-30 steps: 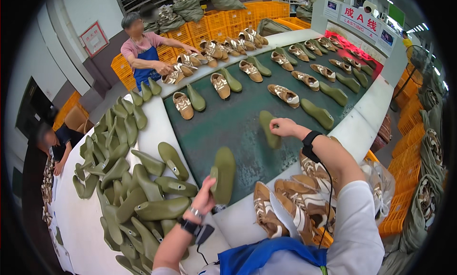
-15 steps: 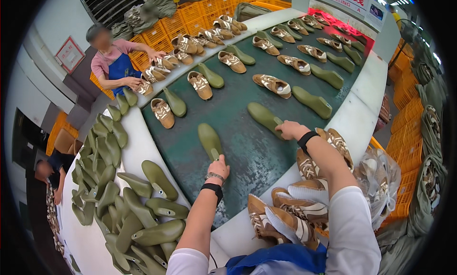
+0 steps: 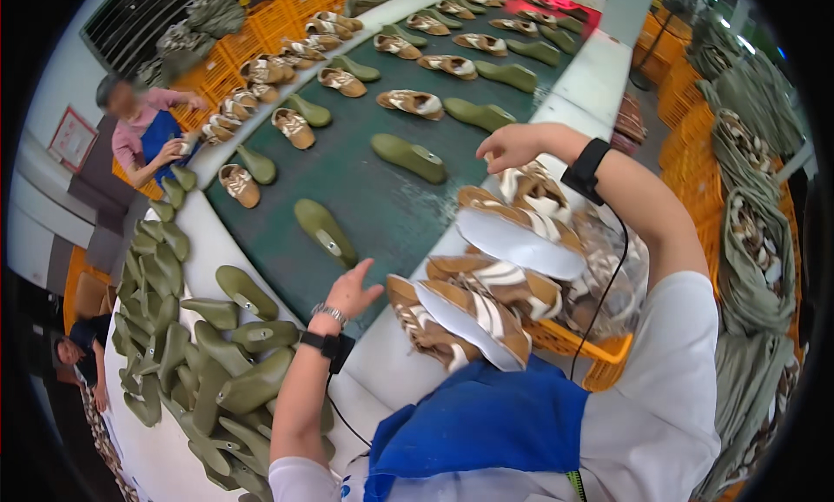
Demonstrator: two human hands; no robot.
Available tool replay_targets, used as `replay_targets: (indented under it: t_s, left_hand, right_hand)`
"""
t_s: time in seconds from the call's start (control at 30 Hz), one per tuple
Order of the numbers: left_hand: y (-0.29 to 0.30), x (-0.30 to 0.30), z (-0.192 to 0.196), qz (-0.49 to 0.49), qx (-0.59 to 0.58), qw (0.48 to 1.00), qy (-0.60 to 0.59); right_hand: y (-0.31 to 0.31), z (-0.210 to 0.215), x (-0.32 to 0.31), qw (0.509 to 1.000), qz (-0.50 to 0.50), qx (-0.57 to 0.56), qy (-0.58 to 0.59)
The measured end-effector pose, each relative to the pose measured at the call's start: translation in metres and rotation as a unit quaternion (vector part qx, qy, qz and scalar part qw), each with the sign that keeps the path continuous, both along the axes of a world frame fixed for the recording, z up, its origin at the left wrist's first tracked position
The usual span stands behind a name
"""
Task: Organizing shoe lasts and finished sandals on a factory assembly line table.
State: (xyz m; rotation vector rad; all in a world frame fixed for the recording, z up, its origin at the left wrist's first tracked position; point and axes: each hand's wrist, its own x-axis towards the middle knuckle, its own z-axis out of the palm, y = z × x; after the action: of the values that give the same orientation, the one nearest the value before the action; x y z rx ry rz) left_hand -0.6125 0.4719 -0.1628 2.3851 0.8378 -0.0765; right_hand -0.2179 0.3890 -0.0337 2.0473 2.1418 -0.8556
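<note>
My left hand (image 3: 354, 289) is empty, fingers spread, between the near end of a green shoe last (image 3: 318, 224) and a brown-and-white shoe (image 3: 432, 324) on the near ledge. That last lies alone on the dark green conveyor belt (image 3: 287, 272). A second green last (image 3: 407, 157) rests farther right on the belt. My right hand (image 3: 514, 146), fingers loosely bent and with nothing seen in them, hovers over the near-right edge. Below it, brown-and-white shoes (image 3: 532, 189) are piled, some with pale insole boards (image 3: 521, 241) showing, beside a clear plastic bag (image 3: 608, 259).
Many green lasts (image 3: 204, 363) are heaped on the white table at left. Pairs of shoe and last (image 3: 291, 126) line the belt. Across it, a co-worker in a blue apron (image 3: 155, 132) handles shoes. Orange crates (image 3: 686, 167) stand right; a yellow crate (image 3: 591, 350) is close by.
Both hands have let go of the lasts, which now lie on the belt. My left hand has drawn back toward me; my right has moved over the shoe pile. The view has shifted.
</note>
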Motion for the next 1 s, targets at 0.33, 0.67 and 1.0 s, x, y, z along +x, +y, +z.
replay_targets:
  t_s: [0.33,0.67,1.0]
  left_hand:
    - [-0.164,0.006,0.017,-0.137,0.077,0.981,-0.115]
    - [-0.204,0.090,0.004,-0.427,0.216,0.866,-0.146]
    - [-0.128,-0.016,0.164,-0.049,-0.083,0.947,-0.305]
  right_hand:
    - [-0.166,-0.040,0.004,0.943,-0.237,-0.147,0.179]
    - [-0.201,-0.062,-0.045,0.809,-0.412,0.166,0.384]
    - [-0.143,-0.007,-0.059,0.740,-0.269,0.117,0.605]
